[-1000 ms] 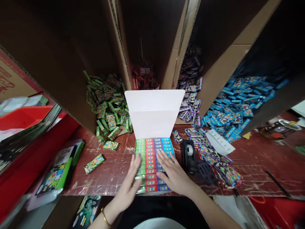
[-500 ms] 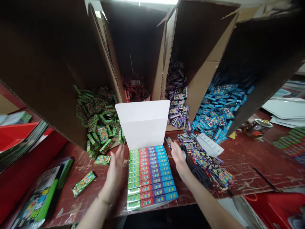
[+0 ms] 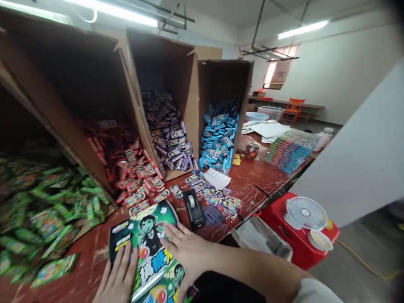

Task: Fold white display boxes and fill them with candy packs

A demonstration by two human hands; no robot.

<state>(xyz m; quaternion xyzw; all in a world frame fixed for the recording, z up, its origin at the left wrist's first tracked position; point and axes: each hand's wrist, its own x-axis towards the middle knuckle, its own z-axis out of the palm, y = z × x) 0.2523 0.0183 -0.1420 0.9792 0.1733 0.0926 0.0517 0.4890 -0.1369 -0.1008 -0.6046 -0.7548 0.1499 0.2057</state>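
Observation:
A printed candy display box (image 3: 154,240), green and black with a cartoon figure and large lettering, lies with its lid down on the red table in front of me. My left hand (image 3: 119,271) rests on the lid's left side, fingers stretched out. On the right part of the lid lies my right hand (image 3: 186,249), its fingers spread and flat. The box's contents are hidden under the lid. Just beyond my right hand stands a black tape dispenser (image 3: 193,209). A single green candy packet (image 3: 55,269) lies to the left of the box.
Upright cartons hold green packets (image 3: 57,210), red packets (image 3: 139,172), purple packets (image 3: 172,143) and blue packets (image 3: 219,139). Loose purple packets (image 3: 221,200) and a white paper strip (image 3: 217,179) lie on the table. A fan (image 3: 305,212) sits on a red stool at right.
The white-backed lid stood up, showing rows of coloured small boxes; now it is folded down. My hands moved from beside the box onto the lid. The view has turned right.

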